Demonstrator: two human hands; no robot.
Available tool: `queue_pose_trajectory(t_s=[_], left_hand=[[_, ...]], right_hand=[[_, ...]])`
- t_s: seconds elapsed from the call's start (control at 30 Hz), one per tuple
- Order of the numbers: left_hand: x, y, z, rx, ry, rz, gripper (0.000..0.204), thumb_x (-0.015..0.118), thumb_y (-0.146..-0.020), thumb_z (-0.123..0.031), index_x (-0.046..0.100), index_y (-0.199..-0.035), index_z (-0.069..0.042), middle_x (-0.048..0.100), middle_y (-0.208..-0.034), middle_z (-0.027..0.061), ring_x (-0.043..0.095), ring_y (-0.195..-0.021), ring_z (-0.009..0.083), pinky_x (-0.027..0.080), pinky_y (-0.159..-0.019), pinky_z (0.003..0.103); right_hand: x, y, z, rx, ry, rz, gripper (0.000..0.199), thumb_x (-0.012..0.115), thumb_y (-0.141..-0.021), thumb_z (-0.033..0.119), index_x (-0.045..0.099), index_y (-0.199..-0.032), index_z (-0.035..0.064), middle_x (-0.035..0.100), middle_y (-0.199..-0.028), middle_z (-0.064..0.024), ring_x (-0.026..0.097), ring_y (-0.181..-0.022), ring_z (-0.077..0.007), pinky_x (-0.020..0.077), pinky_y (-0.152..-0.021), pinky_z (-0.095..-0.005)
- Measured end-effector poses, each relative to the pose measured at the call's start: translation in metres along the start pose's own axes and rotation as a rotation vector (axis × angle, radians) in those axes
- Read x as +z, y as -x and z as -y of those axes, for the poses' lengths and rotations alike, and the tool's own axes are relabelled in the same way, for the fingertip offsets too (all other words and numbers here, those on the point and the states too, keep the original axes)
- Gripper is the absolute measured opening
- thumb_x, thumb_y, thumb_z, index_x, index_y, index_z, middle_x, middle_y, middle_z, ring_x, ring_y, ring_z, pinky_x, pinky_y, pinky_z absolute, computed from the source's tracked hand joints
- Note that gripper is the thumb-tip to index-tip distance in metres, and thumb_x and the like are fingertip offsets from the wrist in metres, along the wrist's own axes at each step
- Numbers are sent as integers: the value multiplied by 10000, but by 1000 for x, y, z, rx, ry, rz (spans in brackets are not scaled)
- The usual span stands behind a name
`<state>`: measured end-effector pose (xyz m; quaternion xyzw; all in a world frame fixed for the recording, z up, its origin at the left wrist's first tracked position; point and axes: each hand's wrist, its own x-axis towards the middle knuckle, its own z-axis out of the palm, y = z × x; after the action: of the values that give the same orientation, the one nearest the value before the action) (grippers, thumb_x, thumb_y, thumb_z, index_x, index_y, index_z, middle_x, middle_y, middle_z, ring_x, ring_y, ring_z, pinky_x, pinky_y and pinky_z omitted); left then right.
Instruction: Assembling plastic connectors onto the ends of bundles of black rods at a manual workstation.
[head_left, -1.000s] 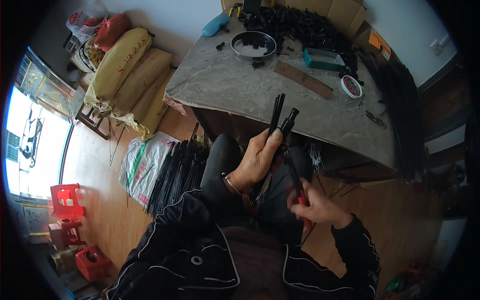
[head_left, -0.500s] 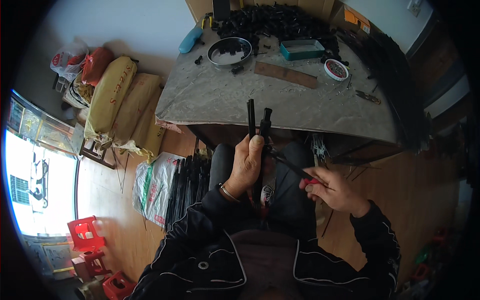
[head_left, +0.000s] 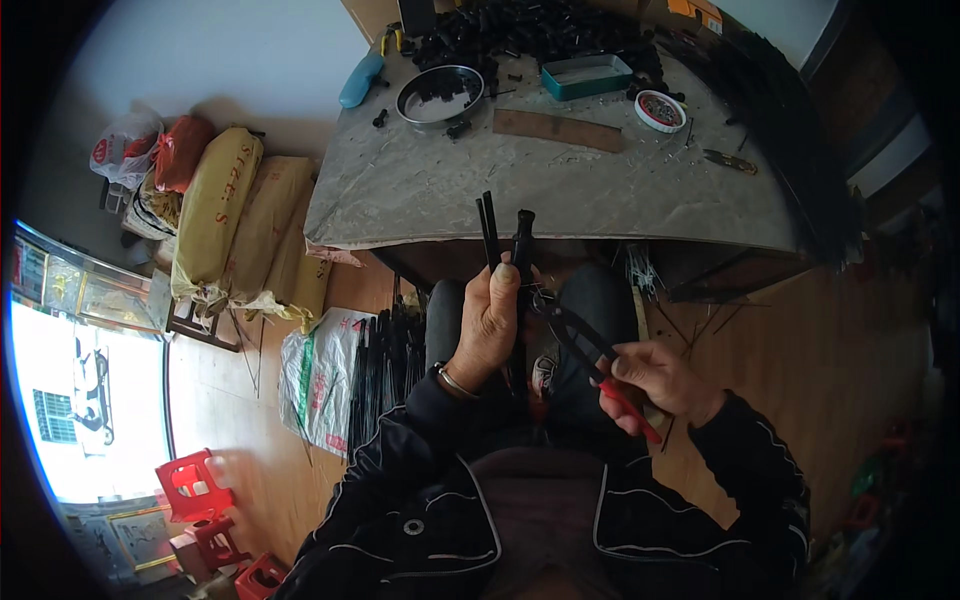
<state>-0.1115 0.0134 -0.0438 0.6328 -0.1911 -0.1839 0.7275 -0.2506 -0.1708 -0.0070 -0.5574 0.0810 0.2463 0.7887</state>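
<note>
Two hands at work over the lap, below the near edge of the grey-covered table [head_left: 420,190]; left hand [head_left: 490,325] clenched around a bundle of thin black rods [head_left: 503,240], held upright, tips standing above the fingers; right hand [head_left: 655,378] gripping the red handles of a pair of pliers [head_left: 590,350], fingers wrapped tight, dark nose angled up-left to the rods just beside the left fingers; whether the nose bites a rod or only touches, cannot tell. Risks, as judged: nose sits very near the left fingertips, so a slip could pinch skin; rods stand uneven, one could slide out of a loose grip; more rods lie on the floor by a white sack [head_left: 320,375].
</note>
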Motion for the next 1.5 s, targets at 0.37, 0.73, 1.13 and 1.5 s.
queue_pose_trajectory(t_s=[0.37, 0.73, 1.13, 1.5], left_hand=[[11, 3, -6, -30, 12, 11, 571, 350, -978, -561, 549, -891, -33, 508, -553, -1, 475, -413, 72, 368, -391, 211], [9, 5, -3, -25, 110, 45, 497, 481, -950, -526, 546, -916, -35, 478, -595, -13, 454, -428, 52, 340, -384, 200], [1, 1, 2, 1, 158, 134, 543, 404, -958, -568, 537, -946, -41, 502, -642, -11, 443, -433, 45, 331, -389, 195], [0, 0, -3, -51, 153, 122, 572, 388, -959, -581, 548, -919, -34, 490, -609, -13, 445, -430, 50, 333, -393, 201]], right_hand=[[-16, 8, 14, -349, 682, -80, 380, 615, -912, 203, 502, -1194, -24, 630, -797, -89, 624, -629, -140, 531, -553, -265], [-6, 8, 17, 121, 628, -36, 270, 639, -855, 113, 529, -1081, 13, 581, -742, -12, 564, -615, -66, 453, -577, -221], [18, 8, 45, 239, 93, 45, 419, 507, -987, 327, 497, -1176, -47, 597, -764, -66, 597, -610, -129, 514, -567, -277], [34, -2, 7, 312, 58, -27, 270, 449, -1013, 319, 462, -956, 55, 433, -612, 11, 417, -478, -55, 434, -456, -237]])
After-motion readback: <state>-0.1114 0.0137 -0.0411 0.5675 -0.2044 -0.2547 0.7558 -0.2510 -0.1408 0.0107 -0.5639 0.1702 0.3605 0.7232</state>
